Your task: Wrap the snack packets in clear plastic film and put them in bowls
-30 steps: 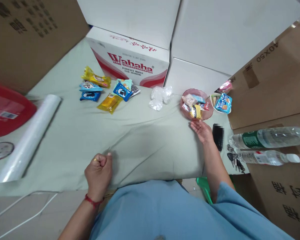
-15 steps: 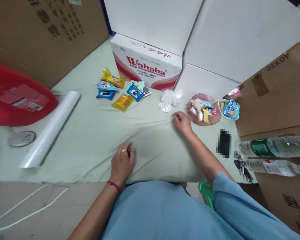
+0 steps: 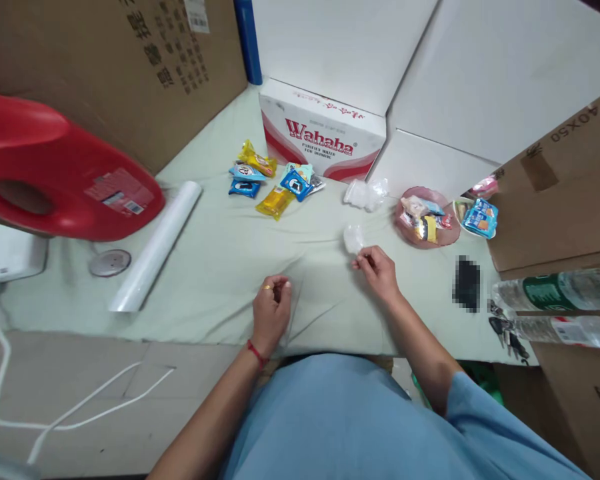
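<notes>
My right hand (image 3: 377,272) pinches the near end of a small crumpled clear plastic bag (image 3: 354,239) between thumb and fingers. More clear plastic bags (image 3: 367,194) lie bunched just beyond it, by the white box. To the left, my left hand (image 3: 273,305), with a ring and a red wrist string, is loosely closed over the cloth with nothing visible in it. Small wrapped snacks in yellow (image 3: 275,202) and blue (image 3: 245,189) packets form a group farther back. A pink translucent bowl (image 3: 404,233) with wrapped snacks sits to the right of the bags.
A Wahaha carton (image 3: 325,143) stands at the back. At left are a red jug (image 3: 80,177), a plastic film roll (image 3: 157,247) and a round lid (image 3: 110,263). At right lie blue snack packets (image 3: 481,217), a blurred black item (image 3: 467,285), keys (image 3: 510,339) and water bottles (image 3: 560,291).
My right hand has drawn one clear bag away from the bunch, towards me. My left hand stays curled near the table's front. The view has shifted left.
</notes>
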Tool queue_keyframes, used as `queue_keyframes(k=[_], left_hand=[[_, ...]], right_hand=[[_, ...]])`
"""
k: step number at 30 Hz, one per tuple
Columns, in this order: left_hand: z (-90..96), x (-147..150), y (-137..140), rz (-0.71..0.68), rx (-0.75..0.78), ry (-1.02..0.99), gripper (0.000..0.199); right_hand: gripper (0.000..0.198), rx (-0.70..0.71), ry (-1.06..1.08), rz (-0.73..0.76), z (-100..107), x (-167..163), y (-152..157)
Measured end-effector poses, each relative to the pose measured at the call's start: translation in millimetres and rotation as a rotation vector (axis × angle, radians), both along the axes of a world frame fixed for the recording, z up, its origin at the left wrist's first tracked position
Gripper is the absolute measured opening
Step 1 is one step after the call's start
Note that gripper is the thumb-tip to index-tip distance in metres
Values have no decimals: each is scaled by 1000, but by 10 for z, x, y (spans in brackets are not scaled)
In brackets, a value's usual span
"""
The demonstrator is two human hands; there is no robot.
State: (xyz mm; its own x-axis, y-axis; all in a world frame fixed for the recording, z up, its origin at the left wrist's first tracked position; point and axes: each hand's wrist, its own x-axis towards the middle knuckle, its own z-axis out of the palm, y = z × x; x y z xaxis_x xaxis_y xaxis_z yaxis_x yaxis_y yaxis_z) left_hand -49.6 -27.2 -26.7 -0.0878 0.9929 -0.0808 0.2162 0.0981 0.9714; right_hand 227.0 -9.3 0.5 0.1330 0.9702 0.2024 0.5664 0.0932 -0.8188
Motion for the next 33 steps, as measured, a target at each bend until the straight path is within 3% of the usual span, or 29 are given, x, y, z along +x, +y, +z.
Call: queue_keyframes(k=[3, 6, 10, 14, 17, 20, 22, 24, 27, 30, 33], left_hand=[[90, 131, 114, -103, -185, -335, 49], [114, 332, 214, -285, -368, -595, 64], [10, 495, 257, -370, -384, -857, 64], [-112, 469, 265, -316, -299, -812, 57], [-144, 435, 282, -322, -292, -754, 50], [-139, 444, 295, -336, -266, -675, 45], [-132, 459, 293, -352, -231, -651, 46], [-134, 465, 284, -360, -207, -636, 46], [-169, 458, 276, -329, -217, -582, 41], [-234, 453, 292, -230, -213, -594, 42], [-275, 451, 307, -142, -114, -613, 46]], right_hand=[[21, 19, -20, 40, 16, -126, -391], [18, 78, -133, 97, -33, -267, -552], [23, 95, -274, 232, -173, -463, -597], [18, 93, -246, 297, -222, -529, -630], [17, 103, -109, 227, -141, -483, -624], [28, 138, -17, 75, -20, -454, -554], [42, 128, -32, 83, 36, -472, -478], [38, 87, -32, 141, 50, -501, -400], [23, 6, 193, 31, 6, -509, -318], [35, -194, 656, -167, -50, -451, -297], [48, -371, 970, -219, -78, -386, -323]])
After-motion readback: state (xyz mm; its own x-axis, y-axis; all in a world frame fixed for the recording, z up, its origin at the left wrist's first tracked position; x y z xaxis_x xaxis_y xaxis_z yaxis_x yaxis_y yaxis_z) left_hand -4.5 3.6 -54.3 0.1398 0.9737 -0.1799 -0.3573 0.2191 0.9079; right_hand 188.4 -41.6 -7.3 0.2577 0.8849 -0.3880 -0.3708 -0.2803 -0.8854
